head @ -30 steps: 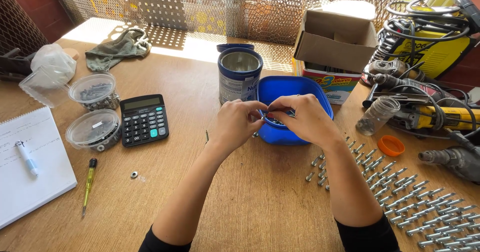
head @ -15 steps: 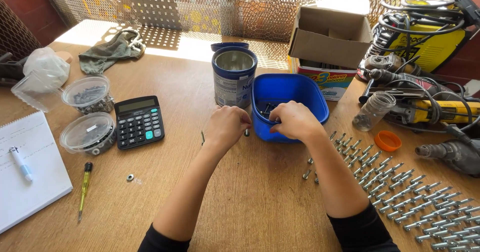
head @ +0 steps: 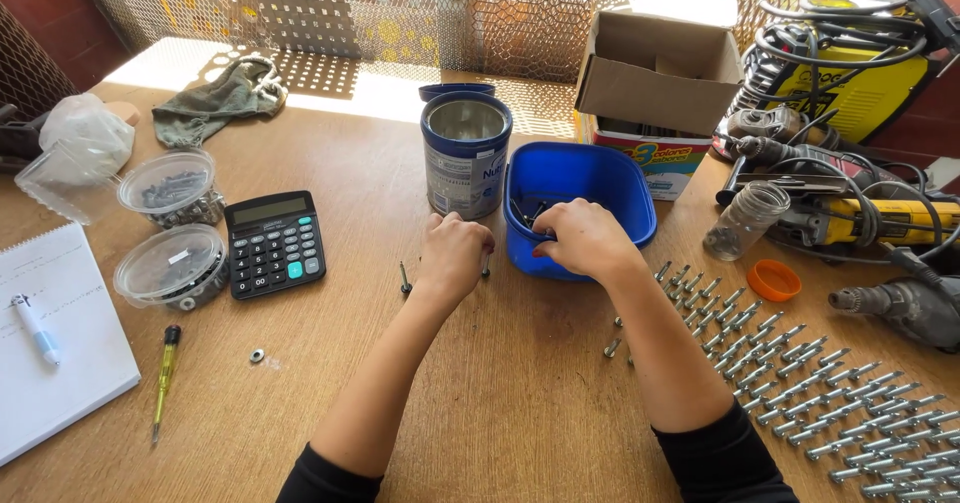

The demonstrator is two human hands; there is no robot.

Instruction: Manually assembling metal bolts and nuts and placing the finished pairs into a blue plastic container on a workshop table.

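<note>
A white notepad (head: pixel 45 348) with a pen (head: pixel 35 328) on it is lying far to the left of the blue tub (head: pixel 580 203), at the table's edge. A yellow screwdriver (head: pixel 163 378) is lying just beside the notepad, and 2 clear plastic cups (head: pixel 170 228) of small metal parts are sitting behind it. A black calculator (head: pixel 275 243) is lying right of the cups, well left of the tub, with a small nut (head: pixel 257 355) in front of it. A single bolt (head: pixel 404 279) is standing on the wooden table (head: pixel 500 403) left of the tub. The left hand (head: pixel 452 256) is resting on the table just left of the tub, fingers curled inward; I cannot tell what they are gripping. An open tin can (head: pixel 465 153) is standing touching the tub's left rear corner. The right hand (head: pixel 582 238) is reaching over the tub's front rim, fingers bent down among the dark parts inside; whether they are pinching one is hidden. Rows of bolts (head: pixel 800 383) are lying right of the tub. An orange lid (head: pixel 774 280) and a clear jar (head: pixel 742 220) are sitting farther right.
</note>
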